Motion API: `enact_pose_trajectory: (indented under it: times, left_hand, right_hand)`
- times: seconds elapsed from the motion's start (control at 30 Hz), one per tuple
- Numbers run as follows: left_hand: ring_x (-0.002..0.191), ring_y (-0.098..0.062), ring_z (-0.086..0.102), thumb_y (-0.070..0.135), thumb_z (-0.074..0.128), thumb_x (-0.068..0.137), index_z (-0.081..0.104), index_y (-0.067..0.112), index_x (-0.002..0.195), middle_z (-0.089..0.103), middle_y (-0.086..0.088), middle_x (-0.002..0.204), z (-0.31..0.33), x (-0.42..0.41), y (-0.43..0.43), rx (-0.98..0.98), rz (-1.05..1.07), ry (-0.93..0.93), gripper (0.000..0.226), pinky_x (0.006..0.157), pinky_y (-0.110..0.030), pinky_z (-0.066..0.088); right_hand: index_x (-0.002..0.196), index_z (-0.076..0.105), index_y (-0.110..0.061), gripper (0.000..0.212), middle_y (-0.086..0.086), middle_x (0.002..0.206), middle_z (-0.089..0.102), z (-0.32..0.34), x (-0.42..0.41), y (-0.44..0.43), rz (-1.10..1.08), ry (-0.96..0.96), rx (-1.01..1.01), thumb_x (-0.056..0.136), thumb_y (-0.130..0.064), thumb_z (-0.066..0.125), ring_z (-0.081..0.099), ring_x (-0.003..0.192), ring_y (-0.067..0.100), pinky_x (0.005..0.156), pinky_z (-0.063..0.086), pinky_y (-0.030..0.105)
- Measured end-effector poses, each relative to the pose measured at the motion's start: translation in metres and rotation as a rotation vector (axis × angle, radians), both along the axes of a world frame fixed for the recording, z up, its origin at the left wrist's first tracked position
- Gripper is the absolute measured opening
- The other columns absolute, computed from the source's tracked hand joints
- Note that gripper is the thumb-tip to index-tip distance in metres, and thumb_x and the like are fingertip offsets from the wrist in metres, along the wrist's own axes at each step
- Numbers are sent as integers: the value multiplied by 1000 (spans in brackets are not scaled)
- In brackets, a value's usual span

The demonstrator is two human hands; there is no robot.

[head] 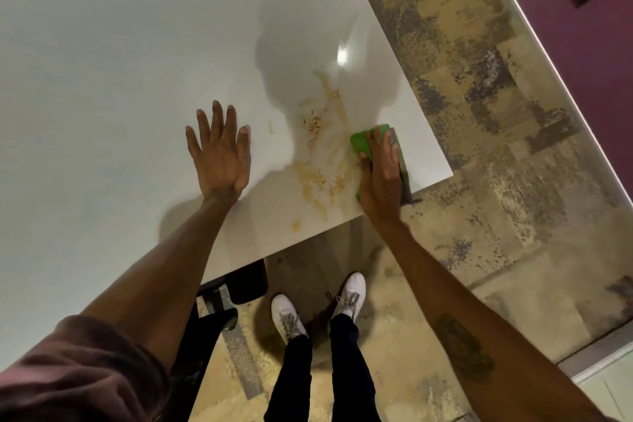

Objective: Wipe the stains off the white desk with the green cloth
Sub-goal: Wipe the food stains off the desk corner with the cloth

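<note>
At the left and centre of the frame, the glossy white desk top [120,79] fills most of the view, bare except for the mess near its lower-right corner. The left hand [221,154] lies flat on it just left of centre, palm down, fingers spread wide and holding nothing; it looks like a brace.

Right of that hand, the yellowish-brown smeared stains [322,147] run from the middle of the frame down toward the near edge of the desk, with reddish specks and pale streaks in them. One small spot sits apart, close to the edge.

Further right, the right hand [380,175] presses flat, fingers together, on the folded bright green cloth [361,144], which lies touching the right margin of the stains, close to the desk's corner. A darker grey strip shows beside the hand; it may be the cloth's underside or its shadow, and the blur does not let me say which.

The risk, as I judge it, is that a sweep toward the near edge pushes wet residue off onto the mottled tan floor [479,113], or that a light pass only spreads the smear wider. The isolated spot could easily be missed.
</note>
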State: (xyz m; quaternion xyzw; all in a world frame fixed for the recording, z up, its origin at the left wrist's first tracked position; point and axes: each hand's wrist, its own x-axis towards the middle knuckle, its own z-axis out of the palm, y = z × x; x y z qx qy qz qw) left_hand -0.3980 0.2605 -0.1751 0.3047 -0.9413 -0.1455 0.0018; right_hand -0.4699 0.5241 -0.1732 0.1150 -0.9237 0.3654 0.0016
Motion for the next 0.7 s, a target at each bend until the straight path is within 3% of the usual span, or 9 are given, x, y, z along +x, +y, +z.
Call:
enact_pose_trajectory:
  times: [0.1, 0.2, 0.4, 0.57, 0.7]
  left_hand:
    - [159, -28, 4, 55, -3, 103, 21, 24, 162, 11, -1, 171, -1, -2, -2, -32, -7, 0, 71, 127, -53, 5]
    - [159, -27, 3, 55, 2, 104, 18, 24, 162, 9, 0, 171, -3, -3, -4, -29, -18, 1, 68, 127, -54, 4]
    - [158, -29, 8, 49, 15, 110, 23, 21, 161, 14, -5, 170, -11, -4, -8, -108, -31, -1, 59, 126, -55, 10]
    - [158, -29, 11, 49, 13, 110, 26, 23, 161, 18, -5, 170, -9, -5, -5, -130, -34, 4, 59, 126, -55, 12]
    - [158, -30, 11, 47, 12, 109, 23, 23, 161, 16, -4, 170, -8, -5, -5, -151, -33, -24, 58, 126, -54, 12]
  right_hand:
    - [146, 39, 1, 44, 18, 157, 31, 2, 10, -41, -291, -65, 14, 104, -14, 41, 21, 149, 31, 125, 9, 36]
    - [144, 40, 2, 45, 20, 156, 31, 3, -2, -69, -445, -102, 0, 100, -7, 43, 21, 149, 34, 124, 16, 44]
    - [139, 47, 5, 43, 24, 148, 43, -3, -42, -102, -431, 49, 71, 97, -5, 47, 36, 141, 41, 118, 30, 51]
    - [148, 34, -2, 46, 17, 158, 28, 1, -85, -119, -366, -37, 148, 104, -13, 37, 20, 150, 32, 124, 15, 39]
    - [152, 26, -5, 48, 17, 161, 19, 1, -128, -128, -273, -103, 144, 106, -19, 31, 13, 151, 30, 125, 10, 40]
